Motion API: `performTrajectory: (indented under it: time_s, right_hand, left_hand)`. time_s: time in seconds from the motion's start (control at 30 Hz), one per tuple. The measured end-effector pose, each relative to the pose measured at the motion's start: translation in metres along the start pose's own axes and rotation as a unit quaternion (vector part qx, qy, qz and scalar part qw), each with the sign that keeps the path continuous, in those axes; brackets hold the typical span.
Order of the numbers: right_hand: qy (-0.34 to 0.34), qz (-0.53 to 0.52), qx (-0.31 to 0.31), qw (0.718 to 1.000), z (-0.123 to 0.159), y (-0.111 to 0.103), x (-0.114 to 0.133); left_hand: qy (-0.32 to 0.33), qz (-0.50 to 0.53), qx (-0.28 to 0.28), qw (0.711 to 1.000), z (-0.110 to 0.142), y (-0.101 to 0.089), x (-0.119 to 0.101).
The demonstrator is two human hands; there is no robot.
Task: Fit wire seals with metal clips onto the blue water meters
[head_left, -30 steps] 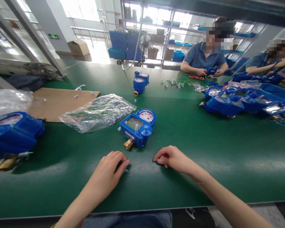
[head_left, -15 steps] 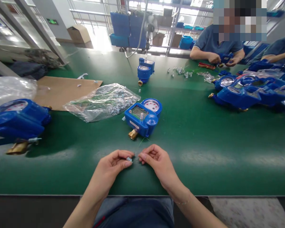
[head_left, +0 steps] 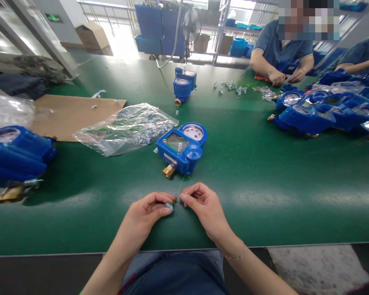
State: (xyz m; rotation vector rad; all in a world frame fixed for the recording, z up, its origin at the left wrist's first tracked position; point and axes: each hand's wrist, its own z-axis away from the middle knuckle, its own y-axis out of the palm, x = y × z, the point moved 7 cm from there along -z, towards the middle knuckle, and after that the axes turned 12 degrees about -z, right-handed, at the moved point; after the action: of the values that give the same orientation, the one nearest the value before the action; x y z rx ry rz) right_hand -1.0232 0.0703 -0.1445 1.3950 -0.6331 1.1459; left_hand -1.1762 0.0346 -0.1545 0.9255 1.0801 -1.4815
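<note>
My left hand (head_left: 147, 215) pinches a small silvery-blue seal piece (head_left: 170, 206) between thumb and forefinger, just above the green table. My right hand (head_left: 201, 205) is closed on a thin green wire (head_left: 181, 183) whose end meets the piece; the wire runs up toward the meter. A blue water meter (head_left: 181, 148) with a brass fitting, a small screen and a round dial lies a short way beyond both hands.
A clear bag of small metal parts (head_left: 127, 128) lies left of the meter, on brown cardboard (head_left: 67, 112). More blue meters sit at far left (head_left: 15, 153), at the back (head_left: 183, 87) and at right (head_left: 320, 112). Two people work at the far right. The table edge (head_left: 80, 250) is close.
A second ago both hands lay apart on the table. They have come together with the small piece and the wire between their fingertips. The view has tilted down slightly.
</note>
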Motion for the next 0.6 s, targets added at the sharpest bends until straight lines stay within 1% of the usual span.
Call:
performTrajectory:
  time_s: [0.2, 0.4, 0.6]
  right_hand:
    - [0.002, 0.002, -0.009, 1.0, 0.0005, -0.0023, -0.0001]
    - [0.004, 0.001, 0.002, 1.0, 0.0012, -0.0001, -0.0001]
    - [0.012, 0.002, 0.016, 1.0, 0.0002, 0.0044, 0.0028]
  left_hand:
    - [0.0, -0.002, 0.007, 1.0, 0.0007, -0.0004, 0.0012]
    - [0.0, 0.004, 0.008, 1.0, 0.0011, 0.0001, 0.0024]
    - [0.02, -0.02, -0.01, 1.0, 0.0005, -0.002, 0.001]
